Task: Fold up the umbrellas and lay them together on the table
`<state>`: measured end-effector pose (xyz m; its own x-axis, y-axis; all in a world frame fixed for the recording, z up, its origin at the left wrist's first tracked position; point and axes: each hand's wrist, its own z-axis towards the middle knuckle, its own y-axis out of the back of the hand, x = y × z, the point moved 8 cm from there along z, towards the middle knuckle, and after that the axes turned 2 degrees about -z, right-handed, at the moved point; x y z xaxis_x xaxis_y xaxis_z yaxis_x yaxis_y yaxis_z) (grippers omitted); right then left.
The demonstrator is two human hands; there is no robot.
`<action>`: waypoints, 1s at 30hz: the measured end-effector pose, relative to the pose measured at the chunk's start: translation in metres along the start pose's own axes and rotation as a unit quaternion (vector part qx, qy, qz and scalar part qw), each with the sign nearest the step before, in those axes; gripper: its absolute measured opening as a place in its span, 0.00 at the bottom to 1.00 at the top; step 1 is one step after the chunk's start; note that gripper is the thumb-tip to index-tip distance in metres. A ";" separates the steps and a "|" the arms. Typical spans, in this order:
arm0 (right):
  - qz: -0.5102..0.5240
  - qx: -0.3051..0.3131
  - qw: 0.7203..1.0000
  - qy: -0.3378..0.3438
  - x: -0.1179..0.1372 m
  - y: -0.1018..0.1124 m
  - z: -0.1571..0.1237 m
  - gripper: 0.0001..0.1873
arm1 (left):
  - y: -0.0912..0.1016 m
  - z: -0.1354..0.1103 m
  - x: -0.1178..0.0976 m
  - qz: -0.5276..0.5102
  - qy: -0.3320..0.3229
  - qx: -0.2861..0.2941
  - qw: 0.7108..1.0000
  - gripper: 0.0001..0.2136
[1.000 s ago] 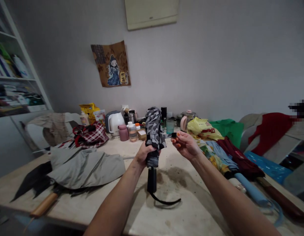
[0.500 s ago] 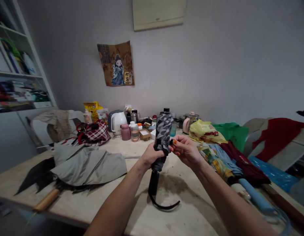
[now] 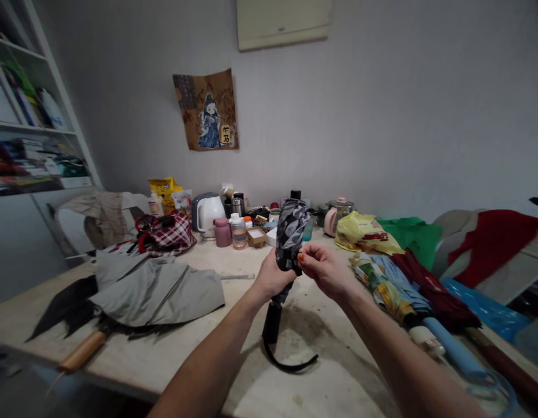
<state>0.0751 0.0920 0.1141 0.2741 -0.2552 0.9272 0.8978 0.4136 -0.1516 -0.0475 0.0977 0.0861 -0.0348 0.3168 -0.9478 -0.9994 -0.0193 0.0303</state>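
Observation:
A folded umbrella (image 3: 291, 226) with a black, grey and white pattern stands nearly upright over the table. Its black handle (image 3: 273, 323) points down, and a black wrist loop (image 3: 295, 368) trails from it onto the tabletop. My left hand (image 3: 273, 274) is wrapped round the lower part of the canopy, thumb across the front. At the canopy's right side, my right hand (image 3: 320, 262) pinches the end of the dark closing strap (image 3: 288, 259), which lies round the folds. The fingertips partly hide that strap end.
A loosely folded grey umbrella (image 3: 164, 293) with a wooden handle (image 3: 82, 352) lies left. Right are a yellow floral umbrella (image 3: 377, 284), a blue one (image 3: 397, 278) and a dark red one (image 3: 443, 296). A kettle (image 3: 210, 215), bottles and bags line the wall.
My right hand has moved slightly left, bringing the strap end against the canopy. My left hand keeps its grip on the umbrella. The view has shifted a little.

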 end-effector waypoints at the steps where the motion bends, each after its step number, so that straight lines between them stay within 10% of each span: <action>1: 0.028 -0.002 1.000 -0.004 0.000 0.001 0.000 0.22 | -0.002 0.000 0.000 -0.019 0.006 0.014 1.000 0.18; 7: 0.129 0.028 0.991 -0.011 0.003 0.001 -0.003 0.22 | -0.020 -0.009 0.001 -0.139 0.081 0.138 0.977 0.14; 17: -0.059 0.029 0.998 0.014 0.000 -0.005 -0.004 0.23 | -0.005 -0.002 -0.002 0.054 -0.049 0.014 0.997 0.20; 30: -0.110 -0.008 0.994 0.001 -0.011 0.000 0.004 0.16 | 0.004 -0.009 0.004 0.287 0.025 -0.051 0.956 0.24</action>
<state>0.0709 0.0983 0.1047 0.0706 -0.3399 0.9378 0.9413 0.3339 0.0502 -0.0510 0.0908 0.0796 -0.5741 0.1811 -0.7985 -0.8099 -0.2688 0.5213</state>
